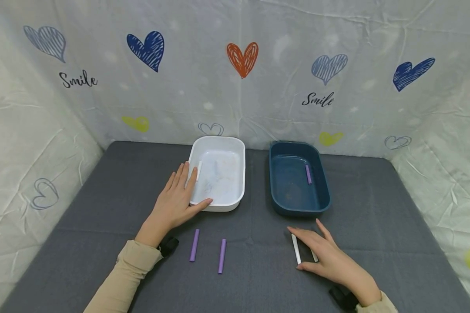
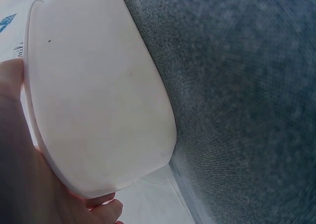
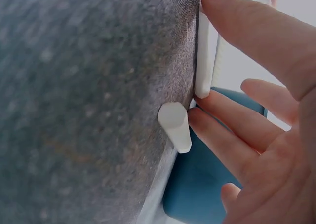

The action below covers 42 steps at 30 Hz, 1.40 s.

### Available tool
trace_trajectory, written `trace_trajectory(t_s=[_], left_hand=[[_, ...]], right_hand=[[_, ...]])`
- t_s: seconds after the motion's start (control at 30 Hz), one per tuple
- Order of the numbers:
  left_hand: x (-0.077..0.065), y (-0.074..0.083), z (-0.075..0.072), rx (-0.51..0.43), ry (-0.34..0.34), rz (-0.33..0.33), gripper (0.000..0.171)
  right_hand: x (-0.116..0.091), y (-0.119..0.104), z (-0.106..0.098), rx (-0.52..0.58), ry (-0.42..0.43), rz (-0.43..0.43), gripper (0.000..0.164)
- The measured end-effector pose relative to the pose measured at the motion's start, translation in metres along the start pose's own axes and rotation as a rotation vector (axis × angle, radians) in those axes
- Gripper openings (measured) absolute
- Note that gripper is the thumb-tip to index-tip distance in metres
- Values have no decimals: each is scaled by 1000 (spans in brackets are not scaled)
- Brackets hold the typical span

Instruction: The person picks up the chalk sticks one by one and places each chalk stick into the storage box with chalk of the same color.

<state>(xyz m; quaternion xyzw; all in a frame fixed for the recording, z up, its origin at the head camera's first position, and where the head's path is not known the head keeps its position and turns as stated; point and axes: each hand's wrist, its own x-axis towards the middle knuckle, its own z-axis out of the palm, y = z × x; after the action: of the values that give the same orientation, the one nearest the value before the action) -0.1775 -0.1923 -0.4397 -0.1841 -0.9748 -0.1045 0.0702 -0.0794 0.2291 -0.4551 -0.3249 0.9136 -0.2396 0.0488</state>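
Observation:
My left hand (image 1: pixel 176 198) lies over the left rim of a white plastic tub (image 1: pixel 240 174), fingers straight, thumb at the near rim. A white chalk stick (image 1: pixel 199 171) is inside that tub, beside the fingertips. Low over the table, my right hand (image 1: pixel 329 254) pinches another white chalk stick (image 1: pixel 296 249) end to end, thumb at the near end and a fingertip at the far end. A third white chalk stick (image 3: pixel 174 123) lies beside it, mostly under the hand in the head view. Two purple chalk sticks, one left (image 1: pixel 194 245) and one right (image 1: pixel 222 256), lie between the hands.
A dark blue tub (image 1: pixel 293 211) stands right of the white one, with a purple chalk stick (image 1: pixel 308 174) inside. Grey cloth (image 1: pixel 258 278) covers the table. A white curtain (image 1: pixel 203 95) printed with hearts hangs behind and along both sides.

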Motion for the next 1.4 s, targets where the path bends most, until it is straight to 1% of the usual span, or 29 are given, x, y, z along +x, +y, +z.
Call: trace_trajectory(t_s=[0.1, 0.33, 0.77, 0.97, 1.1, 1.27, 1.4], left_hand=[[0, 0, 0, -4, -1, -2, 103], [0, 0, 1, -4, -6, -7, 107], [1, 0, 2, 8, -14, 0, 109], [3, 1, 2, 7, -14, 6, 108], [3, 1, 2, 10, -17, 5, 109], [3, 1, 1, 11, -26, 2, 108], [3, 1, 1, 5, -20, -1, 108]], right_hand=[[3, -1, 0, -8, -5, 7, 90], [12, -6, 3, 1, -8, -17, 89], [34, -18, 7, -28, 2, -47, 87], [44, -23, 10, -30, 8, -93, 86], [50, -27, 12, -27, -8, -106, 82], [55, -32, 14, -32, 1, -137, 78], [60, -37, 14, -20, -11, -137, 76]])
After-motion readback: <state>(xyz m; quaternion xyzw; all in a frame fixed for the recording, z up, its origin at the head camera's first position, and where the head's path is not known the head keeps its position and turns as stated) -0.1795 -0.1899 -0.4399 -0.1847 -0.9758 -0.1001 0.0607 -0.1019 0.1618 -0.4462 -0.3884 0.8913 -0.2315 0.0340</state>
